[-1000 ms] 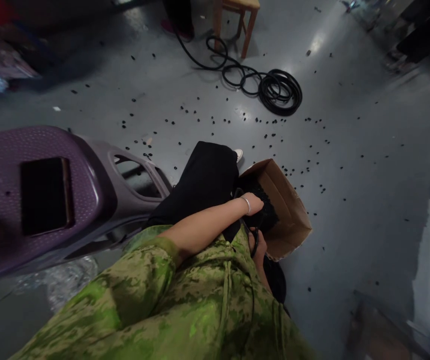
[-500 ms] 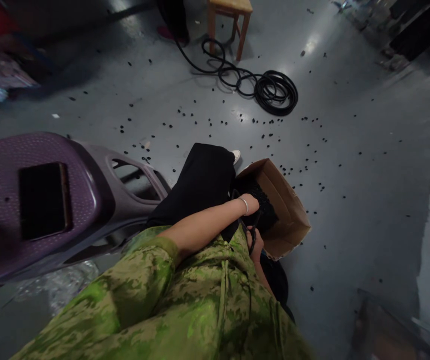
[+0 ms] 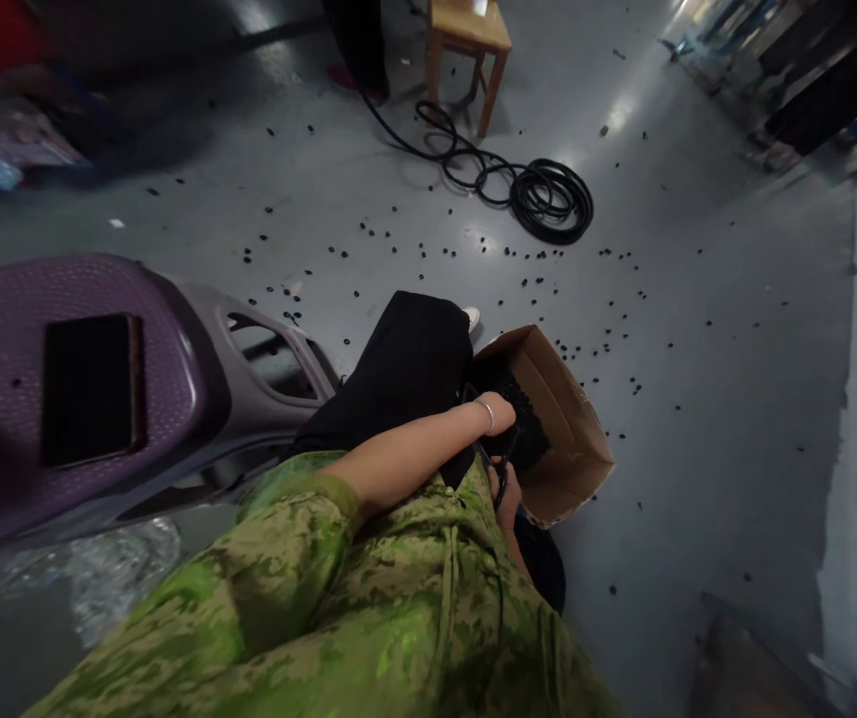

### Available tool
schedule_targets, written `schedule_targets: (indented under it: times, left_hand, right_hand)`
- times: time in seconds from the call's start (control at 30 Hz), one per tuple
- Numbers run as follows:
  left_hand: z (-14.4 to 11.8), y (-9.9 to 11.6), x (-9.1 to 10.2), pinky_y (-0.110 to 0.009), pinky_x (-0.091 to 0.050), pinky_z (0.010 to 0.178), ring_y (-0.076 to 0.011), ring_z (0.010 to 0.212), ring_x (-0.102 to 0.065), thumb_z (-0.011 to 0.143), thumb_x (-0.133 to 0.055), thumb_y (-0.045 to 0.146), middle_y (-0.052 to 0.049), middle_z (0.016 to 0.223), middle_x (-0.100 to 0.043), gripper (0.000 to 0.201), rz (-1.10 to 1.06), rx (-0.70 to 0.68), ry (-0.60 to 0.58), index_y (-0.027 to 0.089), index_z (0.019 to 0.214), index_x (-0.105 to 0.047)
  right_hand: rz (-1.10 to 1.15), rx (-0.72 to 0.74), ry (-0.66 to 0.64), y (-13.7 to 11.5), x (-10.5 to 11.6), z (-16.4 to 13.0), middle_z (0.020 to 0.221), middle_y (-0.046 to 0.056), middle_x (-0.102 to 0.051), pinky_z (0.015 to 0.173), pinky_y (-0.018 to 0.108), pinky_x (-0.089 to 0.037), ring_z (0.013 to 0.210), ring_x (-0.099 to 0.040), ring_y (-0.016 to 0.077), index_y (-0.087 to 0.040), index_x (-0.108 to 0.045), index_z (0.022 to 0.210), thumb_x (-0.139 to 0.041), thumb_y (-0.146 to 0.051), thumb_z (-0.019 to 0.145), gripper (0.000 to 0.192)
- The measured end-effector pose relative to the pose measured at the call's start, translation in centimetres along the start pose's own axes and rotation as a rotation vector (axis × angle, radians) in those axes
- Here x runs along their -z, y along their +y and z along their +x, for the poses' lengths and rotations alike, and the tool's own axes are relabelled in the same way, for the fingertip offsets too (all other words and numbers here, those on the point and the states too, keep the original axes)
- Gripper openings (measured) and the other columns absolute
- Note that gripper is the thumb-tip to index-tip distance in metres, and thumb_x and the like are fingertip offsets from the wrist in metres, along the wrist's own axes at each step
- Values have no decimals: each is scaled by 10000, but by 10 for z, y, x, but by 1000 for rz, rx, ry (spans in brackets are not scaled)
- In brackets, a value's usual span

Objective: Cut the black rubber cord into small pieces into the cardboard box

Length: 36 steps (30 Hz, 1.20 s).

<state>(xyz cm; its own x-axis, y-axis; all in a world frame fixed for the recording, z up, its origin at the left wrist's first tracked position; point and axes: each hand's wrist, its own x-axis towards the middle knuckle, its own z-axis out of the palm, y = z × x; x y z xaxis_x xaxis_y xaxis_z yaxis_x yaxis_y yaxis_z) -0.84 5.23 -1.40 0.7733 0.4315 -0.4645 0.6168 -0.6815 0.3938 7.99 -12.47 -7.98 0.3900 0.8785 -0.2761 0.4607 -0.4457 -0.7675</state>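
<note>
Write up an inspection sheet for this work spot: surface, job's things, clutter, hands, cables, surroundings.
Surface: grey floor, glossy.
Job's things: open cardboard box holding small black parts; thin black loop at the hands.
Clutter: black bits scattered over the floor.
Hands: left hand, bangle on wrist, reaches into the box; right hand just below it, grip unclear.
Cables: coiled black cable.
Surroundings: purple plastic stool bearing a dark phone; wooden chair.
</note>
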Motion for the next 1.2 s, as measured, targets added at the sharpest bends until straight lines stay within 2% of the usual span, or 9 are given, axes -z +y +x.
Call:
schedule_targets:
  times: [0.13,0.3,0.53,0.67,0.87,1.0,1.2]
  left_hand:
    - [-1,1,0,-292,-494,754,-228,932,-648,787,-597,181,-151,964,-702,160,-16,-13,0,153,889,-717]
    - [-3,3,2,-312,-498,764,-241,949,-643,788,-591,180,-155,985,-697,183,32,-72,-59,152,920,-714]
    - [-5,3,1,-355,-503,783,-264,982,-636,827,-526,144,-162,1010,-692,215,76,-126,-88,130,946,-705]
    - [-3,3,-3,-352,-496,796,-261,977,-637,804,-576,179,-157,1006,-694,176,69,-152,-80,140,912,-709]
    - [-1,1,-5,-303,-491,785,-223,923,-652,735,-651,173,-114,921,-715,86,7,-133,-36,176,794,-714]
    - [0,-1,-4,-300,-490,791,-221,941,-646,752,-632,171,-116,959,-709,117,49,-123,-65,174,837,-712]
    - [1,-2,-5,-314,-490,786,-241,948,-642,739,-643,167,-132,969,-705,144,31,-91,-47,170,863,-715]
  right_hand:
    - [96,-26,-16,-2,4,0,945,67,-660,845,309,-419,913,-575,214,-146,-609,963,-536,-472,725,410]
    - [98,-100,-67,-14,11,-2,874,62,-662,789,296,-421,838,-584,206,-135,-606,991,-518,-463,725,432]
    - [81,-97,-74,-26,11,-1,879,76,-664,757,292,-417,837,-571,214,-127,-600,977,-518,-458,749,410]
    - [86,-83,-67,-24,12,0,943,80,-655,801,300,-409,877,-555,211,-136,-598,964,-515,-459,761,391]
    - [108,-34,-57,-15,6,0,823,46,-635,750,282,-408,782,-540,183,-143,-592,914,-482,-458,785,358]
    - [62,-7,21,-9,-2,1,766,25,-609,735,281,-400,741,-536,175,-146,-588,850,-474,-467,765,351]
    - [21,8,47,-6,-4,1,686,5,-568,676,246,-393,656,-513,144,-135,-584,820,-464,-469,732,366]
